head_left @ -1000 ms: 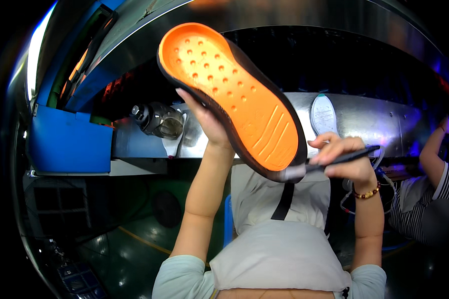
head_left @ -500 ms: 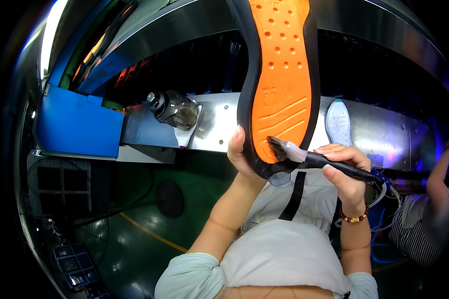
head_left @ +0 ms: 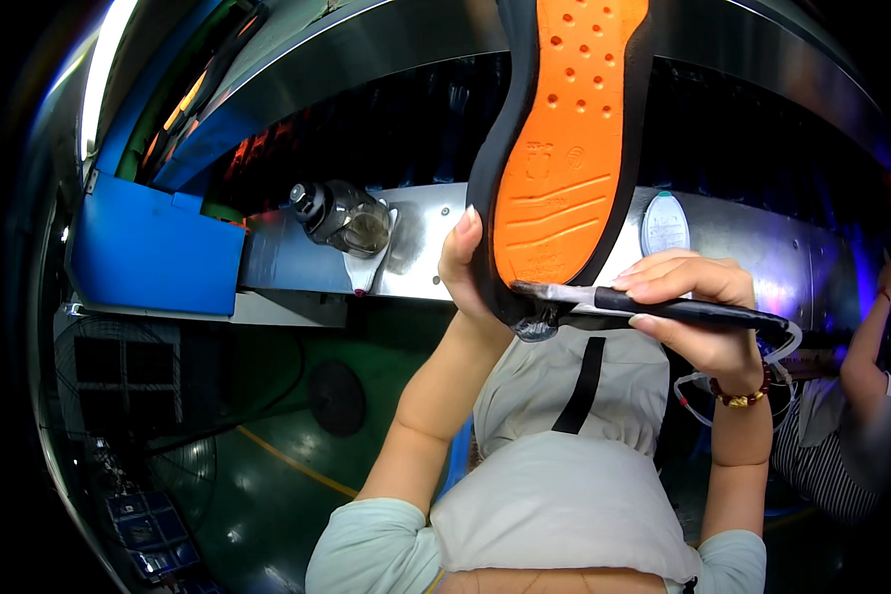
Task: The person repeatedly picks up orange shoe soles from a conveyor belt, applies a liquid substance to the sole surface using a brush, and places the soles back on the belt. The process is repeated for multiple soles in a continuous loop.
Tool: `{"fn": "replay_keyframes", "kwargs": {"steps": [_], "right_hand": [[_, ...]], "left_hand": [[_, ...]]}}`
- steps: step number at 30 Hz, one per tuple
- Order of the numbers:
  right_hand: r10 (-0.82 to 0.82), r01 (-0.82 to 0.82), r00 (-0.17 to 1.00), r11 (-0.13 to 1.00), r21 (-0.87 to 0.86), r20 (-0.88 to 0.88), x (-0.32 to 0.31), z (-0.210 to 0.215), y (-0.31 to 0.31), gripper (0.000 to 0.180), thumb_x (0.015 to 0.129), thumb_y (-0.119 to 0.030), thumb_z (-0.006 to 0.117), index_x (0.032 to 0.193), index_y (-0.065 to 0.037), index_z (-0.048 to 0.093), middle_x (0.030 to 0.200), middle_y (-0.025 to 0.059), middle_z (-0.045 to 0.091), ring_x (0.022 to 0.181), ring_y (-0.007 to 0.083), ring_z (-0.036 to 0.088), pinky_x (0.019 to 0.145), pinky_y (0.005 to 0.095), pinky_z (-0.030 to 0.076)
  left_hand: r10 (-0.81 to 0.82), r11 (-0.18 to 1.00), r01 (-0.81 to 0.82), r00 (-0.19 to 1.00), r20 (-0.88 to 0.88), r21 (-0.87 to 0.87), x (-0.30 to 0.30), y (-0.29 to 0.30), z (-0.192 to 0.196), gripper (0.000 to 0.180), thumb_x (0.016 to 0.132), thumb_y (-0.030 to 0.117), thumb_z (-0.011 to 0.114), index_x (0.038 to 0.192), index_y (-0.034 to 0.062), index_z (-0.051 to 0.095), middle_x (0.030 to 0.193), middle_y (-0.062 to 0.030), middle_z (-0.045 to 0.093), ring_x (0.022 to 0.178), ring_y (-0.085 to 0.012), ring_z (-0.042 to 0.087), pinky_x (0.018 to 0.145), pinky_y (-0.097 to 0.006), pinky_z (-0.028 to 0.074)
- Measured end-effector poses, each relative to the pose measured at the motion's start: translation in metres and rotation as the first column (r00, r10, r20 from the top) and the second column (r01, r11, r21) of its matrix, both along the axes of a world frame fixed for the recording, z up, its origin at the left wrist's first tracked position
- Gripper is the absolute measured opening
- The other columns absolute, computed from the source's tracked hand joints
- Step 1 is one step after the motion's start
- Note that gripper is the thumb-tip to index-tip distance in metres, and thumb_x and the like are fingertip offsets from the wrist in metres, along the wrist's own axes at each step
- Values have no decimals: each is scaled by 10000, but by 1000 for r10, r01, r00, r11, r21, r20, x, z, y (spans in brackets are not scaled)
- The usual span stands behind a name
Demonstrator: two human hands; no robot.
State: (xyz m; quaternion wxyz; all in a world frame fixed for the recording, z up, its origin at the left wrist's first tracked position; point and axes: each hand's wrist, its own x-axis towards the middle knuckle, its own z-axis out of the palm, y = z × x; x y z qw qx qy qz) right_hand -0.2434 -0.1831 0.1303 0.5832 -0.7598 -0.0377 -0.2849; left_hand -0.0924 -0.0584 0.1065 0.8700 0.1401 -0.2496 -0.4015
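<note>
Clasping a black-rimmed orange shoe sole [head_left: 564, 188] near one end are that person's left fingers [head_left: 462, 238], while the right fingers [head_left: 698, 277] pinch a black-handled paintbrush [head_left: 614, 300] there.

A factory workshop where footwear is worked on is indicated by the orange-and-black shoe sole [head_left: 559, 213], at whose lower end a brush [head_left: 688, 309] is held, and by the white sole-shaped piece [head_left: 665, 226] laid on a long metal bench [head_left: 752, 259]. The industrial setting is also shown by the blue box-like housing [head_left: 158, 252], the bright strip light [head_left: 105, 79] and the green floor [head_left: 267, 376], which is crossed by a yellow line [head_left: 297, 461]. Near the bench's right end, a co-worker in stripes [head_left: 822, 465] is seen.
</note>
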Motion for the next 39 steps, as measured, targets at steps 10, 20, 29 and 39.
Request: {"fn": "replay_keyframes", "kwargs": {"steps": [10,20,29,39], "right_hand": [[72,-77,997,975,-208,-33,-6,10,-11,181,637,-24,698,808,-42,644,819,95,651,763,181,603,703,270,469],[422,-494,844,852,-174,-331,-7,-14,-27,125,687,-14,649,810,-29,628,851,116,644,788,230,632,711,289,489],[313,-468,844,826,-314,-435,-19,-7,-38,132,664,-12,648,795,-13,632,814,125,645,767,232,635,661,294,500],[249,-424,873,811,-404,-419,-28,3,-41,122,673,-34,653,790,-23,621,784,70,646,740,215,617,627,286,477]], "left_hand": [[-306,918,322,946,-103,230,13,-3,0,437,835,261,384,1133,-53,444,1086,-190,534,975,-261,544,862,-346,423],[-543,463,467,821,-176,753,14,5,2,484,799,278,514,1096,-100,460,992,-215,560,810,-220,601,718,-284,501],[-556,425,491,805,-208,761,21,19,-8,436,791,256,533,1049,-93,498,948,-200,580,789,-204,602,726,-274,498],[-269,422,337,933,-239,842,34,33,1,479,726,288,586,1071,-37,521,1020,-184,569,855,-240,591,777,-315,483]]}}
